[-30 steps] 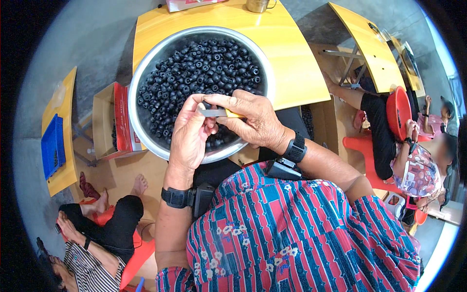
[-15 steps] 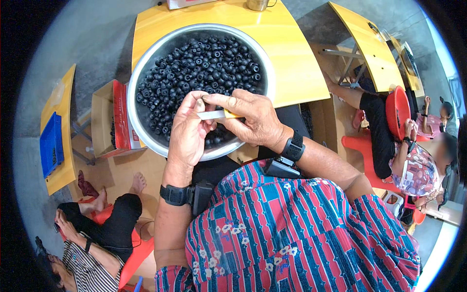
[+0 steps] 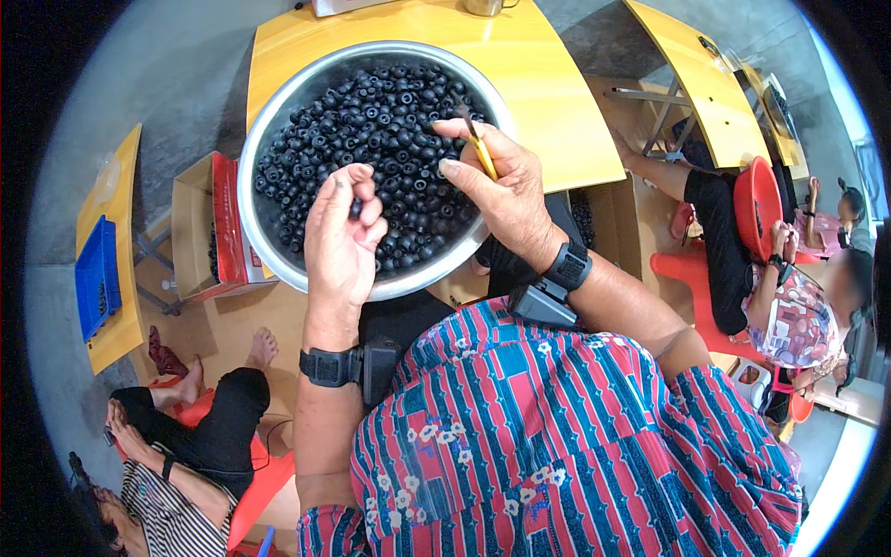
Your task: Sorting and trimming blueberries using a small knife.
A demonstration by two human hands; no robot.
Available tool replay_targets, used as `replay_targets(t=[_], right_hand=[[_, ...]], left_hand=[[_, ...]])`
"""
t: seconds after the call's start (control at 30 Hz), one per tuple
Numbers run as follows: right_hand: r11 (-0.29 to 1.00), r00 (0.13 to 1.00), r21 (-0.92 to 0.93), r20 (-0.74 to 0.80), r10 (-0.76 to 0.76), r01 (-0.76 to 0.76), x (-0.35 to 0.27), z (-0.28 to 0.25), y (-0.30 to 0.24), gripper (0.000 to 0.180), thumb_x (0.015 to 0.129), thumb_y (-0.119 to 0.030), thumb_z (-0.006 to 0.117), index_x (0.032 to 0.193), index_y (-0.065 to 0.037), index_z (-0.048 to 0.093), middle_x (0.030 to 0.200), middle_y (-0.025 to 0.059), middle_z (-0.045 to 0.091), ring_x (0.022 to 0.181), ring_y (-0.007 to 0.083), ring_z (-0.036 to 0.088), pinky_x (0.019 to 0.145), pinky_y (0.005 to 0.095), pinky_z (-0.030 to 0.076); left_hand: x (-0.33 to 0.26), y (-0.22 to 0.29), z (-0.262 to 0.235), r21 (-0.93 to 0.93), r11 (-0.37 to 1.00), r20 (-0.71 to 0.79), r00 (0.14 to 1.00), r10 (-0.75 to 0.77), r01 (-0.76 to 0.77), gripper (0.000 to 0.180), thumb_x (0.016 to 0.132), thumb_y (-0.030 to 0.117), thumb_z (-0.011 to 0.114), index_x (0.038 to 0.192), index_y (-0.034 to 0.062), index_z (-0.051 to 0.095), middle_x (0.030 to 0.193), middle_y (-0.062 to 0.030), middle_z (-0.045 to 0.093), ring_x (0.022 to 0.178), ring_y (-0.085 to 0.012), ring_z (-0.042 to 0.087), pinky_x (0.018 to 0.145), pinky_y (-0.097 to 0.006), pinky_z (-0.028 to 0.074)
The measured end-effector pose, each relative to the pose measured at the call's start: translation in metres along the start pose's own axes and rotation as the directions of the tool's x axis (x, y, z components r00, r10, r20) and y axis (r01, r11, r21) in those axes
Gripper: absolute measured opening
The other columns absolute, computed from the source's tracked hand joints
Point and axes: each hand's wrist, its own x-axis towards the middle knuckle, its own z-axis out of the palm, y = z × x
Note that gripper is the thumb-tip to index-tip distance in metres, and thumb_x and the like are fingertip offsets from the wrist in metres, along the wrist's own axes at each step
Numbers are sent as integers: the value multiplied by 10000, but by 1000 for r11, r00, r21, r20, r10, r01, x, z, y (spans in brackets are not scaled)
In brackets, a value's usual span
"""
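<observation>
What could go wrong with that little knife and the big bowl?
The knife might nick a finger: the right hand holds it, and the left hand is bare and close by. It could also slip into the bowl, since it's above it and the thumb and pointing finger are spread apart. If the bowl got bumped hard, some black round pieces might spill.

Bowl (image 3: pixel 246 181): smooth, shiny metal
Black pieces (image 3: pixel 357 111): smooth, semi-glossy
Knife handle (image 3: pixel 485 161): plastic-looking
Tabletop (image 3: pixel 561 139): glossy, wood-look
Shirt (image 3: pixel 538 418): matt cloth
</observation>
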Motion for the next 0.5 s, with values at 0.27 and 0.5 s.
replay_targets(t=[0.27, 0.5], right_hand=[[996, 1000, 89, -10, 3, -2, 0, -3, 6, 339, 826, -29, 669, 1160, -75, 634, 656, -97, 430, 601, 10, 379, 550, 183, 341], [997, 1000, 75, 8, 8, -8, 0, -2, 2, 336, 825, -19, 666, 1155, -76, 638, 654, -95, 414, 604, 10, 369, 549, 184, 338]], left_hand=[[-4, 1, 35, 994, 70, 60, 955, 291, -83, 270, 784, 2, 649, 1047, 43, 600, 739, -51, 523, 674, -182, 546, 644, -325, 455], [1, 3, 29, 979, -205, 36, 969, 245, 15, 296, 779, 82, 676, 1068, 86, 613, 904, -137, 606, 830, -317, 608, 749, -405, 487]])
